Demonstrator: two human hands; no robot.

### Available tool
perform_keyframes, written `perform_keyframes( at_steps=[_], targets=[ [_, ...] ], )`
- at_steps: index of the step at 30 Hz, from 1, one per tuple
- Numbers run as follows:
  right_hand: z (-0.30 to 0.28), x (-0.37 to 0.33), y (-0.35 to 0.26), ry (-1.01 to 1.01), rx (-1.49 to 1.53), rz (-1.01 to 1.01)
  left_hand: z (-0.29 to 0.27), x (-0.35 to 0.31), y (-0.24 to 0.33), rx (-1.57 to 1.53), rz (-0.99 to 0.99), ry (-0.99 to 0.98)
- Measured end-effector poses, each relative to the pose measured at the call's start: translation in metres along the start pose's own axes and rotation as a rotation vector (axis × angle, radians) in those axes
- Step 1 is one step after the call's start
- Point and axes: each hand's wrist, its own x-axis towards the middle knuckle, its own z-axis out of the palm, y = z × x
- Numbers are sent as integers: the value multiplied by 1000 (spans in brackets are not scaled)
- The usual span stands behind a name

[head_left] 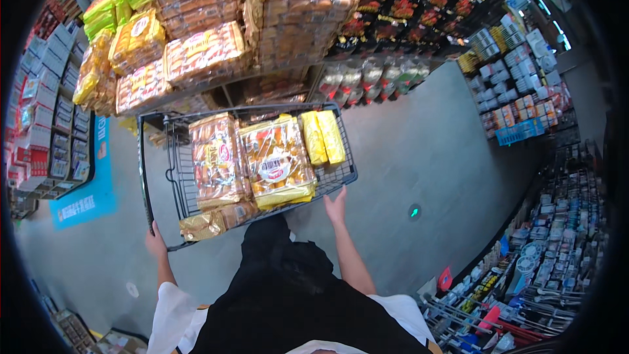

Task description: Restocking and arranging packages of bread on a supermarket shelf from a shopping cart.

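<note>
A dark wire shopping cart (350, 174) stands in front of me, turned sideways. My left hand (156, 241) is closed around its bar at the near left corner. On the near rim, toward the right end, rests my right hand (335, 204), with the fingers curled at the edge. Inside the cart lie a large clear-wrapped pack of brown baked goods (216, 160) and a yellow-edged pack of bread rolls (275, 160). Two slim yellow packs (322, 136) sit at the right end. A long gold-brown pack (218, 221) lies along the near side.
Just beyond the cart, a display (203, 52) is piled high with packaged bread. Black packs (406, 0) fill the shelf to its right. Shelves of small goods (524, 275) line the right side, and another rack (52, 118) stands at left. Grey floor (393, 236) surrounds the cart.
</note>
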Motion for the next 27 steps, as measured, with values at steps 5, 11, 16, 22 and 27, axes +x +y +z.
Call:
perform_keyframes(
  at_steps=[5,11,16,22,27],
  targets=[
    [-41,73,-89,115,49,-79,-13,-4,41,42,-84,-36],
    [-51,211,-261,86,531,-377,-7,8,66,105,-128,-115],
    [-55,300,-428,-110,714,-362,-1,14,97,141,-165,-130],
    [-44,379,-492,-482,919,-122,9,34,101,71,-345,-302],
    [-44,412,-518,-585,1151,280,26,44,79,72,-294,-160]
  ],
)
